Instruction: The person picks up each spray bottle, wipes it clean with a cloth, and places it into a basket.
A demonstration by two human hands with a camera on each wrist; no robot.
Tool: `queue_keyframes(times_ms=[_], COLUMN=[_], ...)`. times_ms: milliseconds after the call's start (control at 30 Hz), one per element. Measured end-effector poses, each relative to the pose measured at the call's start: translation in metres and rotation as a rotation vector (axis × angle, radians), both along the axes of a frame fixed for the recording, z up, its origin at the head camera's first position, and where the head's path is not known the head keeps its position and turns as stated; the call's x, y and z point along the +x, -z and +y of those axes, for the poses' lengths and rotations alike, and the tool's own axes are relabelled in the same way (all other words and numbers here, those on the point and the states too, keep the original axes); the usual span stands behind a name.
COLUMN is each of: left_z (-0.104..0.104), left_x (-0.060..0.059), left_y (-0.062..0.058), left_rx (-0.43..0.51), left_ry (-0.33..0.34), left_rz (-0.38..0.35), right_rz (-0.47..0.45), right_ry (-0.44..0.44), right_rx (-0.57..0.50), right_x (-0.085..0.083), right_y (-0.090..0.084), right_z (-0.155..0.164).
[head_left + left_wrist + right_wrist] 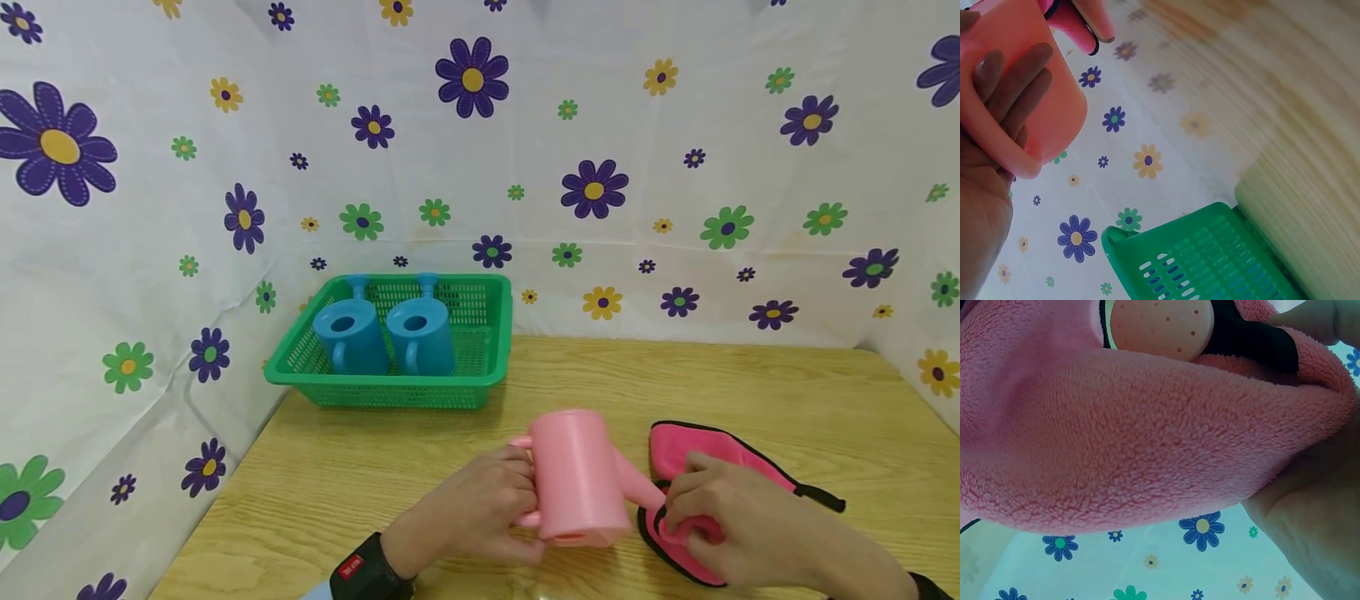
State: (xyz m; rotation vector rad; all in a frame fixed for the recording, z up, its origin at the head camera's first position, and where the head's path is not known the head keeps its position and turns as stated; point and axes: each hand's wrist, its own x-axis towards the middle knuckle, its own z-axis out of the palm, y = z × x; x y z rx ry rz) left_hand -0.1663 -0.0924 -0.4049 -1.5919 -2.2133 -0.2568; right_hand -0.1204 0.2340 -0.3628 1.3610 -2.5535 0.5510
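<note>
My left hand (483, 500) holds a pink watering can (577, 475) by its handle, over the front of the table. In the left wrist view the fingers pass through the handle and lie along the can's side. The spout (636, 482) points right, toward my right hand (757, 521). That hand pinches a fold of a pink fleece cloth (686, 446) with black edging, close to the spout's end. From the right wrist, the perforated spout head (1163, 325) shows just behind the fuzzy fold. Part of the cloth lies on the table.
A green plastic basket (390, 392) stands at the back left, holding two blue watering cans (431, 350) upright, spouts to the rear. The wooden table (645, 375) meets a flower-printed sheet (540, 167) at the back and on both sides.
</note>
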Motion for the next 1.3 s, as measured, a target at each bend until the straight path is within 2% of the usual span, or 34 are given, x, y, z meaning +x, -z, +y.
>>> queue_keyframes(times_ms=[233,400,533,733,867,1000,1133,1200,1300], left_z=[0.004,0.005,0.007,0.01,0.01,0.006,-0.001,-0.006,-0.015], left_x=[0.001,0.003,0.006,0.007,0.008,0.008,0.002,-0.003,-0.012], left_y=[0.001,0.005,0.005,0.005,0.005,0.001,-0.006,-0.011,-0.016], left_rx=[0.031,0.015,0.015,0.04,0.043,0.041,0.097,0.173,0.36], left_ry=[0.045,0.044,0.063,0.101,0.104,0.089,0.056,0.045,0.025], left_rz=[0.051,0.054,0.083,0.133,0.136,0.112,0.031,-0.031,-0.12], right_rz=[0.018,-0.015,-0.037,0.087,0.099,0.092,0.044,-0.042,-0.133], right_ry=[-0.018,0.002,0.025,0.027,0.08,0.197,0.315,0.34,0.339], right_rx=[-0.009,0.011,0.045,0.019,0.007,0.011,0.037,0.065,0.081], right_x=[-0.001,0.0,0.0,0.0,-0.001,-0.009,-0.026,-0.034,-0.042], right_y=[0.003,0.002,0.0,0.002,0.002,0.004,0.016,0.025,0.043], right_z=[-0.001,-0.002,-0.002,-0.004,0.0,0.014,0.04,0.055,0.072])
